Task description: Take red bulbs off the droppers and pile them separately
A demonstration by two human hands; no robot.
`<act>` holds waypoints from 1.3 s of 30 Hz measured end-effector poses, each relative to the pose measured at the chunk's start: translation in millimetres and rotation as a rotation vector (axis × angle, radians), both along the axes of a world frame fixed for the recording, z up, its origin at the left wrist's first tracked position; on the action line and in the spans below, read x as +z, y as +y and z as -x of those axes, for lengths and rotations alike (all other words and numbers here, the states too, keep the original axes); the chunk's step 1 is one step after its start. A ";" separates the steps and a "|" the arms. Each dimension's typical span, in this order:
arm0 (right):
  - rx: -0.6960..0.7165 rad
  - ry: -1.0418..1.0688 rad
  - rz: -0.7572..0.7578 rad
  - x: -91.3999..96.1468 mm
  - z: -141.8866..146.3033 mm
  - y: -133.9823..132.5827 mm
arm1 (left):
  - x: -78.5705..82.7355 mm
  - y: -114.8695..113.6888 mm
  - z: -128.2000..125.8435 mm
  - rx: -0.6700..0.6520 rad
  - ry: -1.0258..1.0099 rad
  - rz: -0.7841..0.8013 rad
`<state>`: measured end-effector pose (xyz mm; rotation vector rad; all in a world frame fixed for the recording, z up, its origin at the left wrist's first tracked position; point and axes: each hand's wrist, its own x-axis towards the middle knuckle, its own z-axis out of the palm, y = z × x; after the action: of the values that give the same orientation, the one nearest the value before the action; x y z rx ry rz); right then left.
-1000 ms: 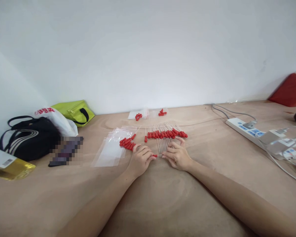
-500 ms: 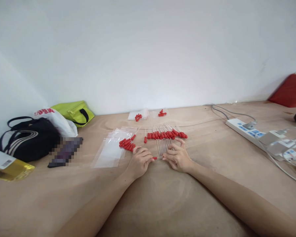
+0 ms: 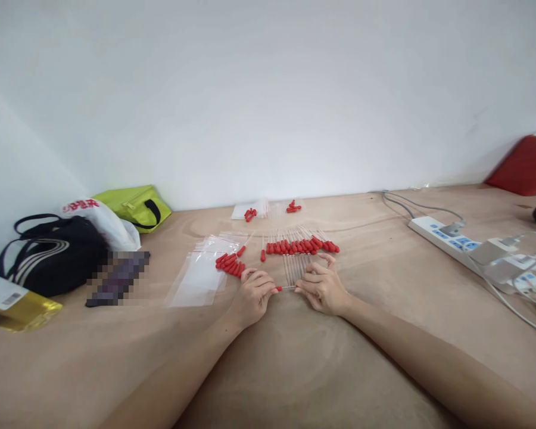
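Observation:
Between the fingertips of my left hand [image 3: 253, 296] is a small red rubber bulb [image 3: 279, 289], with only its end showing. My right hand [image 3: 322, 290] pinches a thin clear tube [image 3: 288, 288], which runs sideways to that bulb; how far it sits inside I cannot tell. Bare clear tubes [image 3: 295, 269] lie side by side just behind the hands, partly covered by my right fingers. Farther back stretches a row of droppers [image 3: 301, 245], red bulbs toward me. Loose red bulbs [image 3: 229, 263] are heaped beside my left hand.
Clear zip bags [image 3: 194, 280] lie left of the hands. Two small groups of red bulbs [image 3: 250, 214] rest near the wall. A power strip [image 3: 442, 233] with cables is at right. Bags, including a black one [image 3: 62, 253], and a yellow pack [image 3: 22, 310] stand at left.
Both hands stay almost where they were. A little less of the red bulb shows past my left fingertips. The view has shifted slightly.

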<state>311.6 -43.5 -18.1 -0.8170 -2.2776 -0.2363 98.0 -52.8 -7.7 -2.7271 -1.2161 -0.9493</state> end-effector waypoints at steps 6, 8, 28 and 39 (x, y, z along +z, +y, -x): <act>-0.065 0.116 0.030 -0.2 -12.1 2.9 | -0.3 1.1 12.6 0.044 -0.042 -0.060; -0.101 0.159 0.048 -0.7 -14.2 4.6 | -0.6 0.5 14.9 0.028 -0.072 -0.080; -0.291 -0.076 -0.016 8.5 40.6 22.5 | 10.1 35.3 71.0 0.549 -0.100 -0.138; -0.242 -0.192 0.162 14.4 45.2 13.5 | 9.8 28.1 70.0 0.600 0.036 -0.143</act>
<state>266.4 -30.0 -3.7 -1.2023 -2.3973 -0.2510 27.9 -24.7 2.1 -2.0542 -1.7274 -0.8539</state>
